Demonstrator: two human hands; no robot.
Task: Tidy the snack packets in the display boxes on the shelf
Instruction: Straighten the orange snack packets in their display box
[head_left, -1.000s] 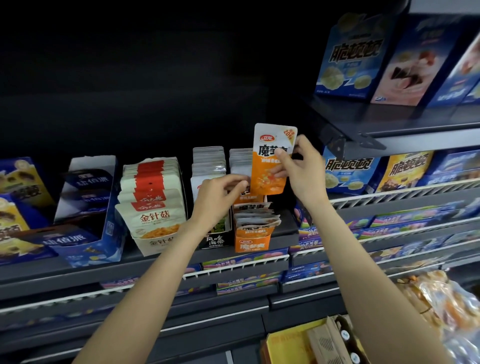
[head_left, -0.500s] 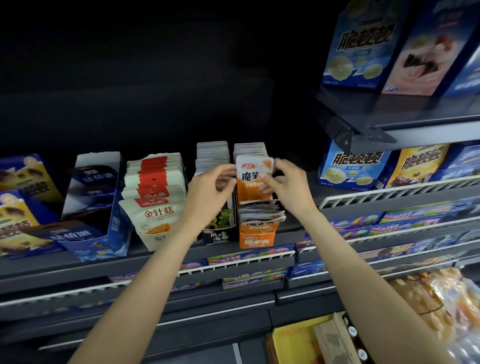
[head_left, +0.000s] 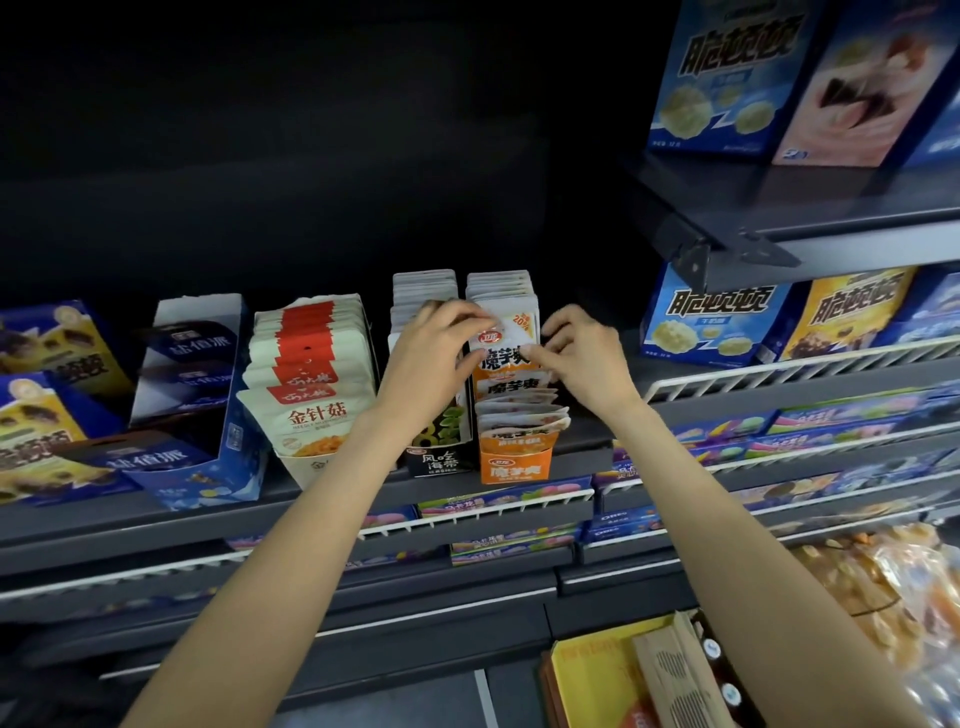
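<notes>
1. Now we have the orange-and-white packet standing upright in the orange display box, in the middle of its row, at about 12 o'clock from our wrists.
2. Our left hand curls over the packet's top left corner, and our right hand pinches its right edge, so both hands hold this one packet.
3. Behind it the stacked packets sit straight; in front of it, toward 6 o'clock, the front packets lean forward and fan out unevenly.
4. We judge the main risk is the packet riding high or catching on its neighbours if we press it down at a slant, which would crumple its top.
5. Pushing too hard could also tip the leaning front packets out over the low box front and off the shelf.
6. At 9 o'clock the black display box touches the orange one; a sideways nudge from our left hand could disturb its row.
7. Further toward 9 o'clock stand the cream mushroom packets.
</notes>
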